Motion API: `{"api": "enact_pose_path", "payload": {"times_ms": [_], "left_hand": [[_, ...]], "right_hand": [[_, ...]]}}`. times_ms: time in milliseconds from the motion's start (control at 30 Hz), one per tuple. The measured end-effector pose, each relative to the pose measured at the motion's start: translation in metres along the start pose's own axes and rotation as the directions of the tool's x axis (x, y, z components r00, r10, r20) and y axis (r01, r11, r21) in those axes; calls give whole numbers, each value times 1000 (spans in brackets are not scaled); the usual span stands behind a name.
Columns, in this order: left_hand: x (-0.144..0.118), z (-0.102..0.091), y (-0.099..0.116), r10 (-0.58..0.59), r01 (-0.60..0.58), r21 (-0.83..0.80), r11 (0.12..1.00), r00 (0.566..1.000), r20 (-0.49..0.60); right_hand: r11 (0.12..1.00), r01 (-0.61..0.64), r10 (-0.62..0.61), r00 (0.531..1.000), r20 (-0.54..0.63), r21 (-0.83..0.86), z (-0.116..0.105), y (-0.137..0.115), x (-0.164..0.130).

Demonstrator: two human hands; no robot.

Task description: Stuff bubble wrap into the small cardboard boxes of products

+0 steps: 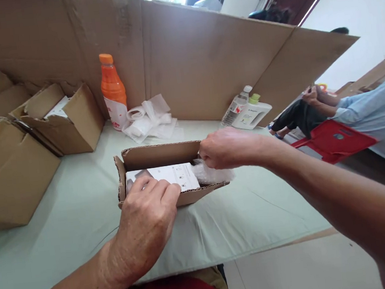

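An open, narrow cardboard box point(162, 155) stands on the table in front of me. Inside it lies a white printed box point(182, 176), and clear bubble wrap point(213, 173) sticks out at the right end. My left hand point(148, 219) reaches over the near wall, its fingers curled onto the white box; the fingertips are partly hidden. At the right end my right hand point(227, 147) is closed in a fist on the bubble wrap, above the cardboard rim.
More open cardboard boxes point(14, 169) stand at the left. Behind are an orange bottle point(113, 93), crumpled clear wrap point(151, 119), a clear bottle point(237, 107) and a white jug point(253, 113). A tall cardboard panel point(197, 60) lines the back. A person point(369, 106) sits at the right.
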State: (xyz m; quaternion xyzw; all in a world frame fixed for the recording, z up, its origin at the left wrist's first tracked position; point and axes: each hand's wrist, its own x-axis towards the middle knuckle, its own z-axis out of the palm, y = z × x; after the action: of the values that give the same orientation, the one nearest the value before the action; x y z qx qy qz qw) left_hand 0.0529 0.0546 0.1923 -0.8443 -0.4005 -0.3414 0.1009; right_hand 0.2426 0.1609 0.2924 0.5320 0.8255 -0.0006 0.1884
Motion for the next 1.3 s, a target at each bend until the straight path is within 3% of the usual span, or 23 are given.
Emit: {"api": "enact_pose_path", "payload": {"times_ms": [133,267,367,533,700,767,833,900,967,1033,1100,1167,1233,1300], "left_hand": [[-2,0,1,13,-13,23,1000,1000,-6],[-2,1,2,9,-8,27,1000,1000,-19],[-3,0,2,7,-7,30,1000,1000,-16],[-3,1,0,31,-31,37,999,999,-16],[-2,2,-1,19,-19,34,999,1000,-4],[-4,-1,0,30,-30,2,1000,999,-31],[-12,-8,0,41,-49,-70,996,993,-113],[-26,-15,-2,-2,-31,-141,990,974,-225],[-48,-17,-7,-140,86,-183,979,942,-305],[-75,-12,-13,-357,300,-222,928,888,-291],[-103,-1,-18,-568,516,-283,808,810,-145],[-124,13,-23,-699,670,-368,645,712,70],[-130,25,-27,-755,759,-440,479,613,235],[-119,34,-30,-785,791,-494,361,544,297]], "right_hand": [[996,38,-34,998,44,-82,0,2,17],[992,43,-34,996,81,-119,10,-16,24],[995,81,-76,994,79,-55,16,-18,19],[979,166,-175,982,74,119,19,1,6],[974,195,-209,969,128,115,26,-8,8],[976,180,-186,982,41,124,26,-8,1],[969,150,-123,982,-142,195,28,0,-17],[940,116,10,931,-365,322,37,16,-44],[884,100,166,845,-508,456,59,32,-72],[815,107,267,802,-535,569,95,41,-92],[729,127,309,816,-489,673,135,35,-96],[656,148,294,853,-431,740,168,16,-85],[624,155,264,881,-393,766,186,-7,-63],[630,142,267,884,-384,764,188,-21,-39]]}}
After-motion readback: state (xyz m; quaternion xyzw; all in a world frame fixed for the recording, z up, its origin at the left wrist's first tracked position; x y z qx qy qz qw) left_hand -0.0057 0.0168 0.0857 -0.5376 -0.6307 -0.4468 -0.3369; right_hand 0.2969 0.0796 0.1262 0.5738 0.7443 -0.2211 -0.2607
